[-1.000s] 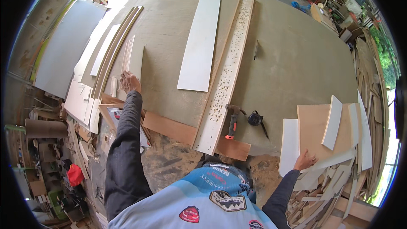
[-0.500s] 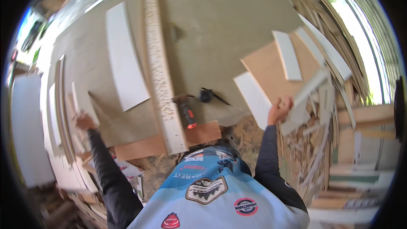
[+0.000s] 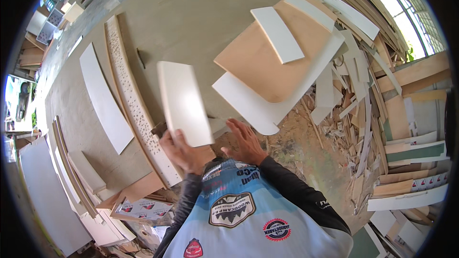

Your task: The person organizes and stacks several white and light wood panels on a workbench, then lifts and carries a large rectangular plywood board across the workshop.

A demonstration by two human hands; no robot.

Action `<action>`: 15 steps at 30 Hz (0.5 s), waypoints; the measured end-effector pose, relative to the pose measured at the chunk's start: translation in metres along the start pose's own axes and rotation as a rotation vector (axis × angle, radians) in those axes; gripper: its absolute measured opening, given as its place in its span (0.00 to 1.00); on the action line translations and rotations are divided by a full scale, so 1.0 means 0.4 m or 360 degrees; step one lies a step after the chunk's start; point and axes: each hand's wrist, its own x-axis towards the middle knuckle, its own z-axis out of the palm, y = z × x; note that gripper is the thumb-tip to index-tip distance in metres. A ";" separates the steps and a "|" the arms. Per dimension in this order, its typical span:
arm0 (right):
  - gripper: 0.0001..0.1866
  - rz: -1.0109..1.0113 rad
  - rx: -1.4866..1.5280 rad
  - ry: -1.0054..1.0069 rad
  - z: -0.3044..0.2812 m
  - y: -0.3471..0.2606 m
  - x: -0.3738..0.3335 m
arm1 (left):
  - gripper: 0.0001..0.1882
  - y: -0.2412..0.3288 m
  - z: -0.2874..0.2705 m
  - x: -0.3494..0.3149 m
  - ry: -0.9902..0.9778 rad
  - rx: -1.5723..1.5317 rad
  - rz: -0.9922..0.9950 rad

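My left hand (image 3: 184,152) grips the lower end of a white rectangular board (image 3: 185,105), which stands tilted up in front of me with its pale long edge to the left. The thumb lies over the board's face. My right hand (image 3: 246,143) is just right of the board, apart from it, with its fingers spread and nothing in them. Farther right, a brown panel (image 3: 248,62) lies with a white strip (image 3: 278,34) on top and a white panel (image 3: 248,106) sticking out beneath.
A long board dotted with holes (image 3: 130,86) and a white panel (image 3: 103,98) lie on the grey worktable (image 3: 191,19). More boards (image 3: 71,169) rest at its left edge. Wood offcuts (image 3: 356,100) pile up on the right; scraps cover the ground (image 3: 306,157).
My left hand has come in from the far left and now holds the white board. My right hand has left the panels on the right and moved inward. The orange-handled tool is now hidden.
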 end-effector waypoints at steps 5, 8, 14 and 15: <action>0.49 -0.0186 0.0011 -0.0221 -0.077 0.101 -0.004 | 0.13 0.084 0.146 -0.147 -0.0265 0.0248 0.0399; 0.47 -0.0344 0.0060 -0.0265 -0.085 0.160 -0.038 | 0.18 0.104 0.147 -0.205 -0.0433 0.0346 0.0500; 0.44 -0.0312 0.0000 -0.0279 -0.117 0.231 -0.090 | 0.34 0.074 0.200 -0.336 -0.0760 0.0220 0.0381; 0.41 -0.0205 -0.0024 -0.0215 -0.137 0.233 -0.083 | 0.37 0.093 0.224 -0.335 -0.0892 0.0163 0.0371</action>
